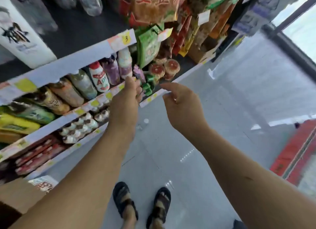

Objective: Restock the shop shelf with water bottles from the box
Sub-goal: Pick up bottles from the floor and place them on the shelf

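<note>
Head: left hand (125, 98), right hand (182, 107) near shelf (188, 73).

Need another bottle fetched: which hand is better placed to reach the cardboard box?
Left, probably: the cardboard box sits low on that side, beside the left forearm. The right hand, though open and empty, must cross over.

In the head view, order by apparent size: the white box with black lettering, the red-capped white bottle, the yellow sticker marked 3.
Largest: white box
Then: red-capped white bottle
Smallest: yellow sticker
The box looks nearer the camera, so its lead may be partly nearness.
</note>
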Demonstrator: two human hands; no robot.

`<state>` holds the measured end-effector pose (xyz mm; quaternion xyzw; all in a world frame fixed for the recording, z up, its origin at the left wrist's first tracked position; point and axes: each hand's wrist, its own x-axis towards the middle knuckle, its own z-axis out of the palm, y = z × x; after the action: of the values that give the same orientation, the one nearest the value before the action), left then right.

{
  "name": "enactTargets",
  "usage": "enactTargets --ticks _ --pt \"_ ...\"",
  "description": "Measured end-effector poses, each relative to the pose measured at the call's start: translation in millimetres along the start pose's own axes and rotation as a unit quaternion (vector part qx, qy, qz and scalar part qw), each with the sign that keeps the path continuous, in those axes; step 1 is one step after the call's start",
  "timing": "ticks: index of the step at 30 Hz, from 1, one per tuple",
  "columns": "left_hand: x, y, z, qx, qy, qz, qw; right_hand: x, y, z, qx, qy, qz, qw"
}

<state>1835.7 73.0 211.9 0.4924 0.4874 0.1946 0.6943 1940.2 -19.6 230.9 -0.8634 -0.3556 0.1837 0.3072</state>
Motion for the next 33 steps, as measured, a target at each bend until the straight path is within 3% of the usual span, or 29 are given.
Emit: enactTargets --ticks 15,25,33 --pt "112.9 -217.0 30.1 -0.002 0.116 -0.083 0.99 61.4 228.6 185.6 0.031 -0.152 0.058 0.986" --pt "197.7 -365.4 21.7 -0.018 0.14 -0.1 0.985 107.9 326.0 322.1 -0.03 -0.167 0.021 0.985" --pt "243.2 -411.5 -3.0 0.001 0.135 -0.096 0.986 129.8 356.5 387.5 -0.009 -0.13 0.009 0.991"
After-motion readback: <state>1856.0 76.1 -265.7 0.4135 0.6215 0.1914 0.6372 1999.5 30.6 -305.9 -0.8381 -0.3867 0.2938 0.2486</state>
